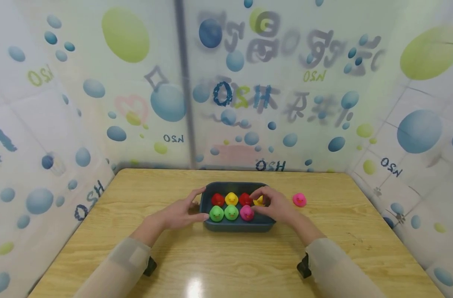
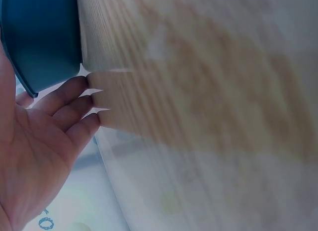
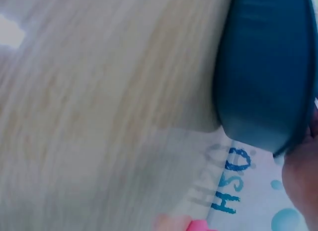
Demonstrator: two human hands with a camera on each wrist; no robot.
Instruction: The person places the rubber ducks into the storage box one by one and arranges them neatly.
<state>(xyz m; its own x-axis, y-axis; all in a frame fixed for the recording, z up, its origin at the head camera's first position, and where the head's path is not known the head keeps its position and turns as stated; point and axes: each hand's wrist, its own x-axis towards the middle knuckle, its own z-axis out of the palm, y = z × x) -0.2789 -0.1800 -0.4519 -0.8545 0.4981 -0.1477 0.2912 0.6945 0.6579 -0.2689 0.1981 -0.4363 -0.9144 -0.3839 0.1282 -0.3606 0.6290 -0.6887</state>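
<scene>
A dark blue tray [image 1: 237, 227] stands on the table with small rubber ducks in two rows. In the back row are a red duck [image 1: 218, 200], a yellow duck [image 1: 232, 199], another red duck [image 1: 244, 198] and a second yellow duck [image 1: 259, 201]. Two green ducks [image 1: 216, 213] and a pink duck [image 1: 246, 213] form the front row. My left hand [image 1: 174, 215] rests at the tray's left end, thumb and fingers spread. Over the right end, my right hand [image 1: 280, 207] has thumb and index finger curved round the second yellow duck, partly hiding it.
Another pink duck [image 1: 299, 200] lies on the wooden table [image 1: 167, 265] to the right of the tray. Patterned curtains [image 1: 234, 136] hang behind the table and along both sides.
</scene>
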